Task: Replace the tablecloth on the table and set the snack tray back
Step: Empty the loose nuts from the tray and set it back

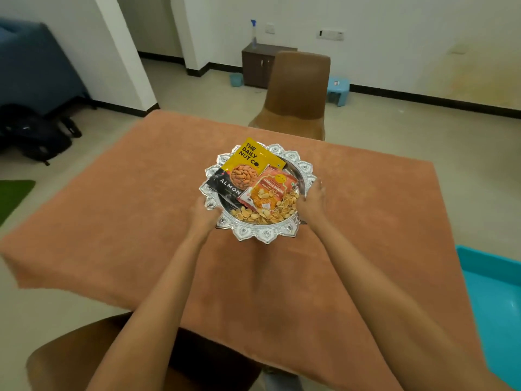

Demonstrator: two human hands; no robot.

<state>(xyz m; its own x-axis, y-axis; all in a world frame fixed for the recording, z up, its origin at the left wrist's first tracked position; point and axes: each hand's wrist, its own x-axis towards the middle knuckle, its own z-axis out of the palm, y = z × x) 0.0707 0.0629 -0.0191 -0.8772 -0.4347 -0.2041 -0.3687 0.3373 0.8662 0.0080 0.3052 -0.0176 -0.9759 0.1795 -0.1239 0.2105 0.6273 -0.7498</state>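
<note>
An orange-brown tablecloth (141,210) covers the whole table. Near its middle is an ornate silver snack tray (263,234) with a scalloped rim. The tray carries a yellow almond pouch (248,165), an orange garlic snack packet (267,187) and loose pistachio shells (267,213). My left hand (204,213) grips the tray's left rim. My right hand (311,200) grips its right rim. Whether the tray's base touches the cloth I cannot tell.
A brown chair (296,91) stands at the far side of the table, another brown chair (112,356) is at the near edge below my arms. A turquoise plastic tub (496,306) sits at the right. A dark cabinet (258,64) and a blue stool (338,90) stand by the back wall.
</note>
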